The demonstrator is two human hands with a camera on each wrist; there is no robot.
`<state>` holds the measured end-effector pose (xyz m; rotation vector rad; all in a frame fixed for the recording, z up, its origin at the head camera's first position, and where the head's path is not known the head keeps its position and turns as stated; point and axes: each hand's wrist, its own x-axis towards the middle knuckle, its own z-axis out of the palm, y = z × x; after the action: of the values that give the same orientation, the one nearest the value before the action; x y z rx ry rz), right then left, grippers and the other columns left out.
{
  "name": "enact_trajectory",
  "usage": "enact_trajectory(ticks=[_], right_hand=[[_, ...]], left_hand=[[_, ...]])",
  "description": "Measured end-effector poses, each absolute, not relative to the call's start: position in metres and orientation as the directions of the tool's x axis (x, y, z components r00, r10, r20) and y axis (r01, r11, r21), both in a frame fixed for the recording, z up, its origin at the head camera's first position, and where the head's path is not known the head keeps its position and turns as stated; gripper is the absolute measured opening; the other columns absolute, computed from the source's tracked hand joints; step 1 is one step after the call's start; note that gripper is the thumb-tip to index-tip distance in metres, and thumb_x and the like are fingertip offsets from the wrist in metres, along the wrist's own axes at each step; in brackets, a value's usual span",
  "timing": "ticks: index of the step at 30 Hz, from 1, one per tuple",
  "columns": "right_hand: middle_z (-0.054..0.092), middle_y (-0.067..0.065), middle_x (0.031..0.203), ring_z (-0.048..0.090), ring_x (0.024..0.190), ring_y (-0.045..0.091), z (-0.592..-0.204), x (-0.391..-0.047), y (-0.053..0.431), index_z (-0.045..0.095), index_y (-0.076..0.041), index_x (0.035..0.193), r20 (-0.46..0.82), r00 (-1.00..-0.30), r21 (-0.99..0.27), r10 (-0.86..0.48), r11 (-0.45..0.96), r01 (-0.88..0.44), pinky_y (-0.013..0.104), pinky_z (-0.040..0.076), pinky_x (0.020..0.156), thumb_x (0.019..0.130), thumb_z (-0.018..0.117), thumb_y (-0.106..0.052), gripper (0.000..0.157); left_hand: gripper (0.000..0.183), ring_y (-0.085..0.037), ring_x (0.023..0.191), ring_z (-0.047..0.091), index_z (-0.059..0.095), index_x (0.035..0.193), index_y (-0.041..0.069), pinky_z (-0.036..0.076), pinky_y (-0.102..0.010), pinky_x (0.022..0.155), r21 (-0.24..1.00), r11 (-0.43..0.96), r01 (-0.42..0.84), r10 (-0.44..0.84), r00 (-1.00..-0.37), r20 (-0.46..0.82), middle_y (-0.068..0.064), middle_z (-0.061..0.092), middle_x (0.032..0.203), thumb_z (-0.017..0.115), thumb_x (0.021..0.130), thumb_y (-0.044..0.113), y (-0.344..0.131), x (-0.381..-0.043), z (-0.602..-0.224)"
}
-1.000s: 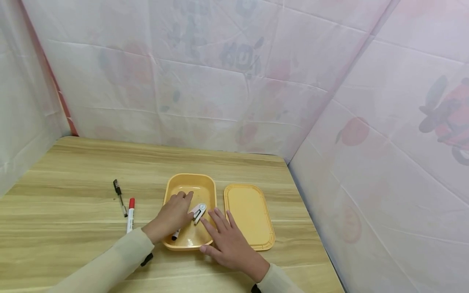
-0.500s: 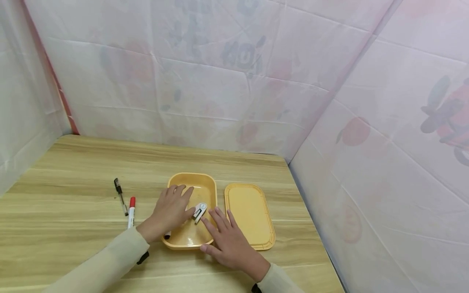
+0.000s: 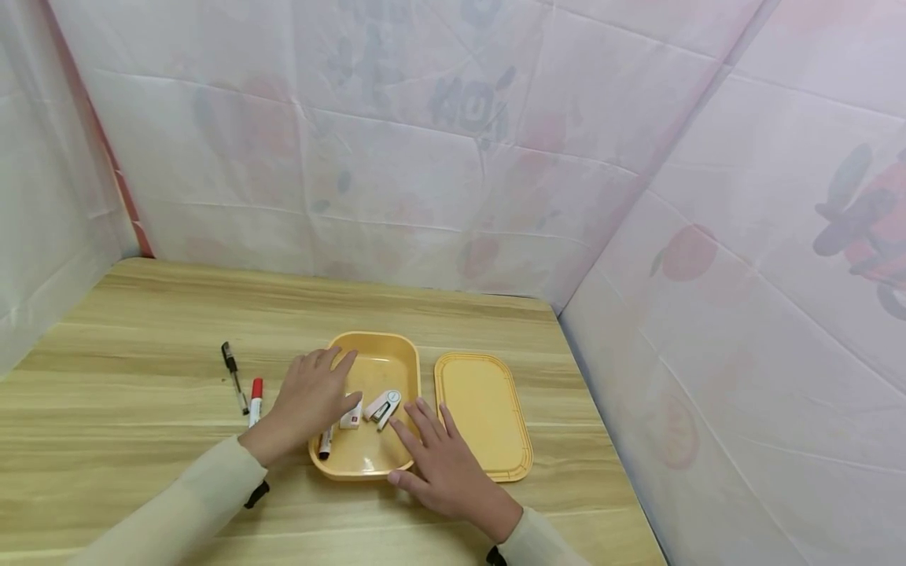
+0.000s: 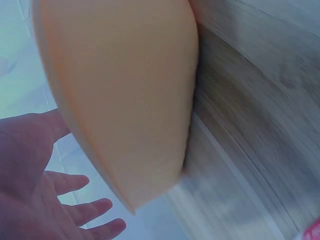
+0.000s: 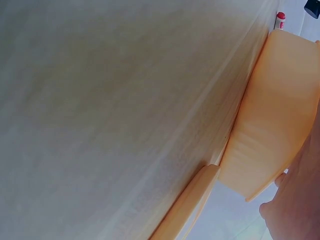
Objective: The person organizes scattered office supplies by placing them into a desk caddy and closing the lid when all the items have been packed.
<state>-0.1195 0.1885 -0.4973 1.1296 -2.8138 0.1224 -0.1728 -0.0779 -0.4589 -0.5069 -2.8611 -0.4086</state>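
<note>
A yellow plastic box [image 3: 368, 464] stands on the table. Inside are a small white stapler [image 3: 383, 408], a small white block [image 3: 351, 413] with a red mark, and a black-capped marker [image 3: 325, 442] along the left wall. My left hand [image 3: 309, 399] hangs over the left rim, fingers spread and holding nothing; its thumb partly hides the white block. In the left wrist view the loose fingers of that hand [image 4: 42, 185] show beside the box wall [image 4: 120, 100]. My right hand [image 3: 447, 470] rests at the box's near right rim, fingers spread; one fingertip comes close to the stapler.
The yellow lid [image 3: 484, 417] lies flat to the right of the box. Left of it lie a black pen [image 3: 235, 379] and a red-capped marker [image 3: 256, 399], the latter partly behind my left wrist. Printed white sheets [image 3: 396, 173] wall in the table's back and sides.
My left hand has drawn back leftward from inside the box to its left rim, uncovering the white block. The black-capped marker has shifted left to the wall. My right hand stays put.
</note>
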Motion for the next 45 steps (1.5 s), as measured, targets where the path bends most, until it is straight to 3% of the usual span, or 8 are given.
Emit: enact_trajectory(ticks=[16, 25, 39, 45], right_hand=[[0.025, 0.013, 0.166, 0.014, 0.156, 0.031, -0.497, -0.12, 0.188, 0.024, -0.021, 0.162, 0.145, -0.712, -0.043, -0.687, 0.714, -0.698, 0.064, 0.016, 0.12, 0.104, 0.03, -0.062, 0.071], [0.025, 0.012, 0.166, 0.011, 0.157, 0.028, -0.496, -0.119, 0.188, 0.023, -0.022, 0.162, 0.139, -0.716, -0.05, -0.684, 0.717, -0.695, 0.063, 0.016, 0.121, 0.104, 0.031, -0.062, 0.071], [0.023, 0.012, 0.166, 0.008, 0.158, 0.028, -0.497, -0.119, 0.189, 0.017, -0.025, 0.163, 0.127, -0.722, -0.046, -0.68, 0.723, -0.689, 0.063, 0.016, 0.121, 0.104, 0.03, -0.062, 0.071], [0.025, 0.012, 0.166, 0.01, 0.157, 0.029, -0.497, -0.118, 0.189, 0.018, -0.025, 0.163, 0.138, -0.721, -0.042, -0.679, 0.723, -0.689, 0.061, 0.014, 0.122, 0.104, 0.031, -0.062, 0.071]], left_hand=[[0.064, -0.052, 0.132, 0.045, 0.046, 0.148, 0.003, 0.031, -0.072, 0.106, 0.329, 0.897, 0.295, 0.235, -0.949, 0.209, -0.028, 0.05, 0.145, 0.066, 0.096, 0.036, -0.116, -0.169, -0.457], [0.067, -0.055, 0.134, 0.039, 0.041, 0.15, 0.001, 0.027, -0.076, 0.107, 0.391, 0.885, 0.254, 0.195, -0.963, 0.185, -0.033, 0.042, 0.149, 0.06, 0.1, 0.041, -0.135, -0.165, -0.463], [0.067, -0.058, 0.128, 0.043, 0.041, 0.147, -0.008, 0.035, -0.074, 0.102, 0.39, 0.901, 0.19, 0.133, -0.977, 0.169, -0.04, 0.044, 0.142, 0.062, 0.1, 0.034, -0.159, -0.16, -0.476], [0.069, -0.062, 0.126, 0.042, 0.041, 0.148, -0.006, 0.035, -0.076, 0.099, 0.415, 0.899, 0.14, 0.098, -0.988, 0.119, -0.042, 0.04, 0.144, 0.065, 0.098, 0.034, -0.167, -0.158, -0.482]])
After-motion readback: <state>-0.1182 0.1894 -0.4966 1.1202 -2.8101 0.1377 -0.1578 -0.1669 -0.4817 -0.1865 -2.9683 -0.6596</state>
